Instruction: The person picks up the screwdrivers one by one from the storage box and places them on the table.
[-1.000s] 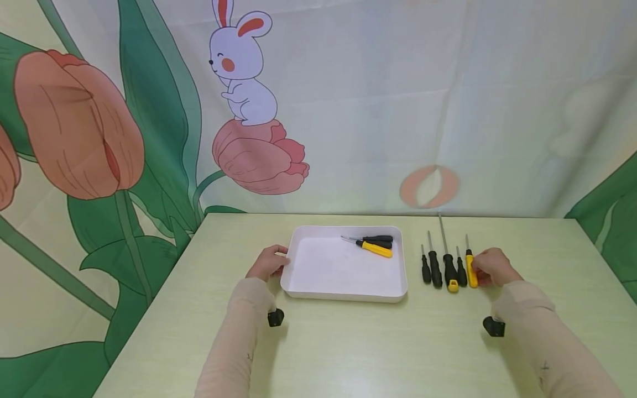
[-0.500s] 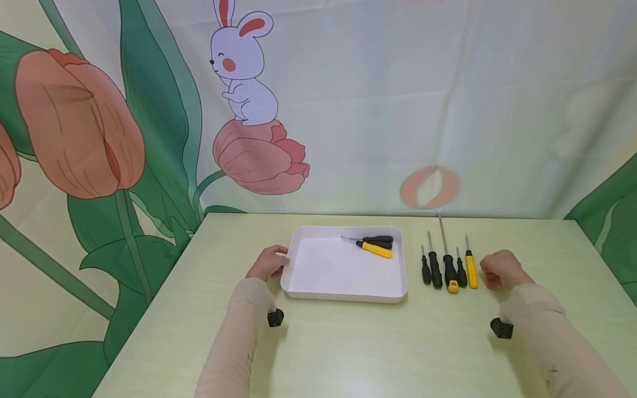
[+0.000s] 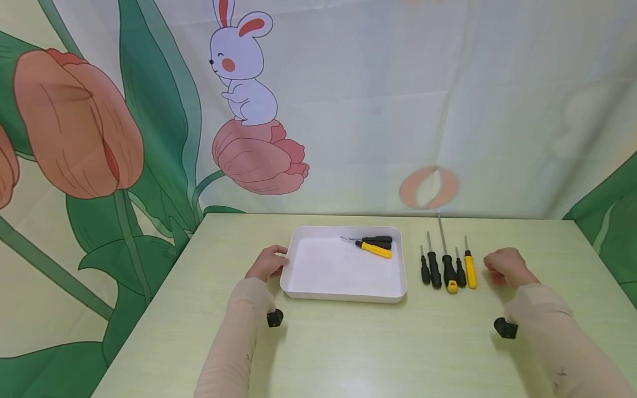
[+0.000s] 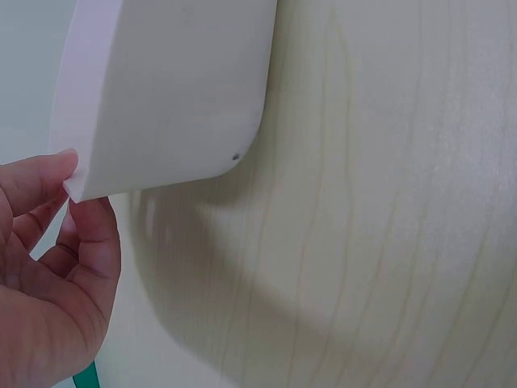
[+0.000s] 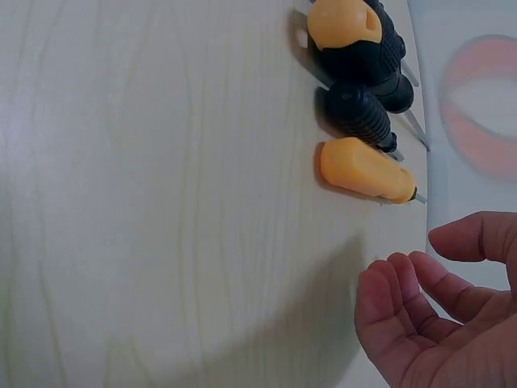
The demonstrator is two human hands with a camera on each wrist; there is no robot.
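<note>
My left hand (image 3: 269, 263) pinches the left rim of a white tray (image 3: 323, 293). In the left wrist view, the thumb lies over the rim and the fingers lie under it. Inside the tray, at the back right, are a yellow screwdriver (image 3: 376, 250) and black-handled ones (image 3: 378, 239). My right hand (image 3: 508, 266) hovers to the right of a row of screwdrivers, with nothing in its loosely curled fingers. Nearest to it is a yellow-handled screwdriver (image 5: 359, 168). Beside that lie a small black screwdriver (image 3: 460, 273) and a longer black one with a yellow end (image 3: 450, 273).
Two more black screwdrivers, a slim one (image 3: 425, 271) and a thicker one (image 3: 435, 271), complete the row's left side. All lie on a pale wooden table (image 3: 373, 348), shafts pointing away. A printed curtain (image 3: 358, 121) hangs behind the table's far edge.
My right hand has let go of the yellow screwdriver at the row's right end and moved off to the right. My left hand and the tray stay in place.
</note>
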